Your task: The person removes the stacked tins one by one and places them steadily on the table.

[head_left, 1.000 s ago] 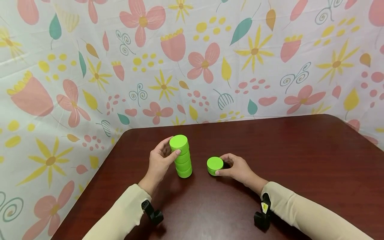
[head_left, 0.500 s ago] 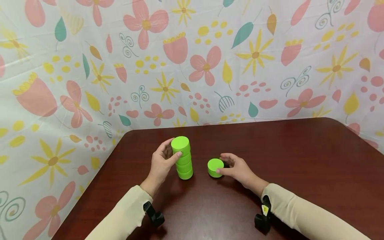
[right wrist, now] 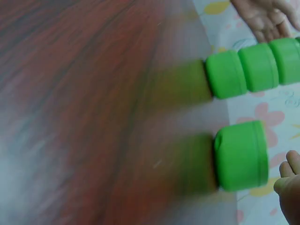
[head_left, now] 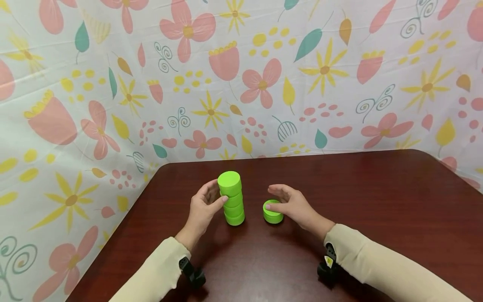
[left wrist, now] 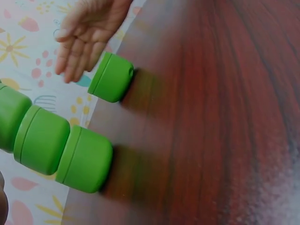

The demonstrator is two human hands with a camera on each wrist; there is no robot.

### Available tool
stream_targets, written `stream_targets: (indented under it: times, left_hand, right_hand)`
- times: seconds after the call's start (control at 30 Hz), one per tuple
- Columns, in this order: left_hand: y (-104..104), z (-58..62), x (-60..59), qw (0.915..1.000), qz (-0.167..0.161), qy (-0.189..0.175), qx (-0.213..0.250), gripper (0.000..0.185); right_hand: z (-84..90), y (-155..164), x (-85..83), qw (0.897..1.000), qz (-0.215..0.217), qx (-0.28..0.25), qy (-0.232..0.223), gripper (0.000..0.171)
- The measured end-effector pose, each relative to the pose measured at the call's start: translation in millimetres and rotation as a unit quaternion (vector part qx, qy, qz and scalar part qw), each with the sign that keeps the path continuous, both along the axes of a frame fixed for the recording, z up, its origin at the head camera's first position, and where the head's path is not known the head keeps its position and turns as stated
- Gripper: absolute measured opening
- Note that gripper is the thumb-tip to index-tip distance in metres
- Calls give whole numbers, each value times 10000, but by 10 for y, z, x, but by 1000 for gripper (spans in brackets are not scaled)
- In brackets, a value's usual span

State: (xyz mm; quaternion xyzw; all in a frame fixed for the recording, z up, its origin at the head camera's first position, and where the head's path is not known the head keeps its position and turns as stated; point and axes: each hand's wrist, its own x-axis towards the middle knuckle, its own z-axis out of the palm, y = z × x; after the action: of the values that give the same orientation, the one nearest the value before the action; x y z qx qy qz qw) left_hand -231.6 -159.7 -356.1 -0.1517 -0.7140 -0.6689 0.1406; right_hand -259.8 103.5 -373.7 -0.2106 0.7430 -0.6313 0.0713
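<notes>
A stack of several bright green round blocks (head_left: 232, 197) stands upright on the dark red-brown table (head_left: 377, 201). My left hand (head_left: 203, 205) cups the stack's left side, fingers relaxed, thumb tip against a middle block. One more green block (head_left: 272, 214) lies to the right of the stack, apart from it. My right hand (head_left: 288, 202) hovers just over this block with straight fingers and holds nothing. The left wrist view shows the stack (left wrist: 47, 140), the single block (left wrist: 111, 77) and the right hand (left wrist: 77, 37) above it. In the right wrist view the stack (right wrist: 253, 65) and single block (right wrist: 241, 154) are side by side.
A floral cloth (head_left: 241, 84) hangs as a backdrop right behind the table's far edge and round its left corner. Bare tabletop stretches to the right and toward me. Both forearms wear beige sleeves (head_left: 377, 264) with small black wrist cameras.
My right hand has let go of the single block and risen above it with fingers spread. My left thumb has slid down from the top block to a middle one.
</notes>
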Motion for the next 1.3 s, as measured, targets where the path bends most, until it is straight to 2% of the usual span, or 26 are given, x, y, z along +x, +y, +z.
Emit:
stream_targets:
  times: [0.47, 0.73, 1.03, 1.3]
  left_hand:
    - [1, -71, -9, 9996, 138, -196, -148, 49]
    - [23, -71, -2, 9992, 143, -320, -177, 45]
    - [23, -88, 38, 9988, 252, -320, -256, 41]
    - [29, -115, 18, 9996, 135, -221, -117, 41]
  right_hand:
    - [351, -293, 42, 9992, 317, -165, 184, 56]
    - [533, -478, 27, 9980, 483, -216, 332, 56]
    - [620, -652, 13, 9981, 448, -206, 357, 57]
    - [647, -742, 3, 9988, 244, -93, 413, 55]
